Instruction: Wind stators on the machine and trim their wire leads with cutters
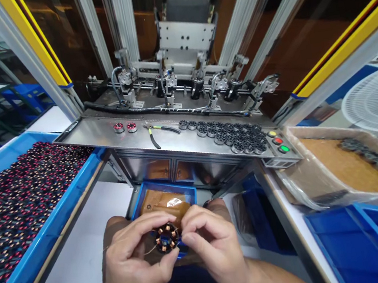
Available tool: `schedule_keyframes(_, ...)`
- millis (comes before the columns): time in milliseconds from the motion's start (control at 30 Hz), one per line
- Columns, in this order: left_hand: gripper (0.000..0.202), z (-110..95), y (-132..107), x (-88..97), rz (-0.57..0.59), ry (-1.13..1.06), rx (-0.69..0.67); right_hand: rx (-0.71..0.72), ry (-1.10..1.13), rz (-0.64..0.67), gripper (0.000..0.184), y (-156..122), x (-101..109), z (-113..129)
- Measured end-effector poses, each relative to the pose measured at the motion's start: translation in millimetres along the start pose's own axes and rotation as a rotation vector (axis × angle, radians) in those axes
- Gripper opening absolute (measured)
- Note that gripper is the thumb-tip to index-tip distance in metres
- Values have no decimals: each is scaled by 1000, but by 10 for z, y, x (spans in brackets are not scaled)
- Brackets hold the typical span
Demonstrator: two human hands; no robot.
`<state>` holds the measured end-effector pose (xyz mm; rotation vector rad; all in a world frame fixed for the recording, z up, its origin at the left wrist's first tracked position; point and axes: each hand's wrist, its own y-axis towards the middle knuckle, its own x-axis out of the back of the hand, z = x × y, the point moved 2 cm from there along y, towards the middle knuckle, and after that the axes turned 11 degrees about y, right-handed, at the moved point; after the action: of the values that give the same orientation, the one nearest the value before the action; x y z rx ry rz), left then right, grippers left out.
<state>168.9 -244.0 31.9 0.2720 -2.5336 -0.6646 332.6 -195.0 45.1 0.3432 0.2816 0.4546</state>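
Observation:
My left hand [138, 254] holds a small round motor stator [166, 238] between thumb and fingers, over my lap. The stator has a black ring and copper windings facing me. Thin loose wire ends stick out of it, most clearly to the left. At its right edge, my right hand [210, 241] is closed in a pinch with thumb and forefinger; whether a wire end lies between them is too small to tell. Beyond the hands, cutting pliers [159, 129] with black and green handles lie on the metal ledge [93, 135], beside two red-wound stators [125, 127].
Many dark stators [230, 133] crowd the ledge's right side, beside a button box [279, 143]. Clamping fixtures [198, 81] stand behind. A blue bin [98, 158] full of wound stators is left; a carton [300, 182] and fan [376, 99] are right. Below sits a blue tray [192, 192].

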Motion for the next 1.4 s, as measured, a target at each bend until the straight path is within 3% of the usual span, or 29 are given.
schedule_keyframes(167, 54, -23, 22, -3, 18, -3, -1, 89, -71, -21, 10, -18, 36, 53)
schedule_keyframes(267, 52, -58, 50, 5, 55, -23, 34, 124, -80, 63, 9, -13, 81, 70)
schedule_keyframes(467, 50, -134, 107, 21, 80, -101, 49, 255, -141, 207, 26, 74, 110, 111)
schedule_keyframes(567, 49, -131, 105, 8, 77, -111, 63, 302, -157, 158, 23, 65, 73, 132)
schedule_keyframes(700, 48, -130, 62, -3, -42, -15, -1, 291, -142, 47, 24, -15, 1, 160)
schedule_keyframes(800, 53, -147, 19, -8, -146, 76, -73, 316, -104, 28, 26, -66, -62, 182)
schedule_keyframes(867, 53, -150, 4, -13, -147, 78, -63, 344, -91, 40, 26, -80, -89, 186)
schedule_keyframes(1033, 47, -150, 28, 18, -55, -90, 92, 339, -73, 90, 19, -32, -7, 157)
schedule_keyframes(1200, 43, -158, 72, 13, 105, -441, 319, 325, -111, 277, 35, 181, 112, 177)
schedule_keyframes(1400, 36, -150, 96, -41, 270, -603, 444, 380, -89, 447, 17, 378, 72, 259)
